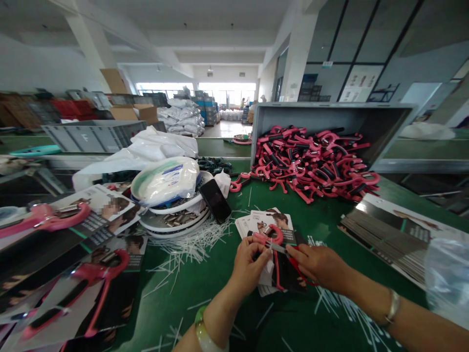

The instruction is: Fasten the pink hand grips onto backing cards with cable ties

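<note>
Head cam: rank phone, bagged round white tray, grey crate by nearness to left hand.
From the left hand:
1. Black smartphone, ahead, leaning on stacked trays.
2. Bagged round white tray, further left.
3. Grey plastic crate, far left, beyond the table.

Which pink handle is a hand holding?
The small pink handle pinched in the left hand, above a printed card. The others lie untouched, in a big heap spilling from the gray bin or on cards at the left.

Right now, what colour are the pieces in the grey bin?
The curved pieces are pink and black, best in the head view.
</note>
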`<state>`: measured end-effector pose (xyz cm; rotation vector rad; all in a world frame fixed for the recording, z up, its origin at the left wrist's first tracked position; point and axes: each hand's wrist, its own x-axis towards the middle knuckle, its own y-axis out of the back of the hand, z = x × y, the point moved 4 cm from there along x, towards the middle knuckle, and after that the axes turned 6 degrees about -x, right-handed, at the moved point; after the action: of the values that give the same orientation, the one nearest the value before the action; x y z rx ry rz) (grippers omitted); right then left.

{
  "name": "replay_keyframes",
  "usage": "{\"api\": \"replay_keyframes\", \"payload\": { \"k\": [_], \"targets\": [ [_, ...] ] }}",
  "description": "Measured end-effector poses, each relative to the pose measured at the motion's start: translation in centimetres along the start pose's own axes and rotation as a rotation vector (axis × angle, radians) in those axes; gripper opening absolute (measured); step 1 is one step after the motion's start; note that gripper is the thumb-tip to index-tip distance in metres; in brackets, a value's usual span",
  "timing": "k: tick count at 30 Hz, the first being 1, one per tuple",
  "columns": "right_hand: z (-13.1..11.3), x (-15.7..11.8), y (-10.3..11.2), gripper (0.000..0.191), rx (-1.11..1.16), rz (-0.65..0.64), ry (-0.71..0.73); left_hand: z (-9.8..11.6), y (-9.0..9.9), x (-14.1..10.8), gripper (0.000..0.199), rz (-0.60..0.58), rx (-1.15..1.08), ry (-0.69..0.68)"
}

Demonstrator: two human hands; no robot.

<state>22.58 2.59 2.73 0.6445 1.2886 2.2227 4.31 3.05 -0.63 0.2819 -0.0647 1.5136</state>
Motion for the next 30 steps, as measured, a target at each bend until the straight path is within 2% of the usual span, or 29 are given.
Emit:
{"api": "replay_keyframes", "payload": {
  "k": [4,8,13,17,22,26,30],
  "targets": [
    [0.1,0.0,0.0,0.039,0.103,-0.070,-0.036,-0.4,-0.1,0.1,0.017,0.010,-0.024,-0.004],
    [-0.2,0.2,0.2,0.038,0.143,-0.098,-0.066,0.1,-0.2,0.0,0.017,-0.012,0.039,-0.026],
    [-0.8,0.6,0.1,0.035,-0.009,-0.113,-0.151,1.7,-0.6,-0.6,0.014,-0.026,0.281,-0.150],
    [-1.1,1.1,0.5,0.032,-0.075,-0.081,-0.155,1.9,-0.7,-0.7,0.015,-0.044,0.334,-0.172],
    [-0.7,1.5,0.7,0.036,-0.107,-0.044,-0.109,1.7,-0.7,-0.5,0.013,-0.028,0.297,-0.165],
    [-0.5,1.5,0.2,0.035,-0.032,-0.012,-0.069,1.1,-0.6,-0.5,0.017,0.064,0.176,-0.134],
    [-0.2,1.2,-0.4,0.036,0.085,-0.062,-0.088,0.5,-0.3,-0.3,0.021,0.116,0.062,-0.113]
  ]
}}
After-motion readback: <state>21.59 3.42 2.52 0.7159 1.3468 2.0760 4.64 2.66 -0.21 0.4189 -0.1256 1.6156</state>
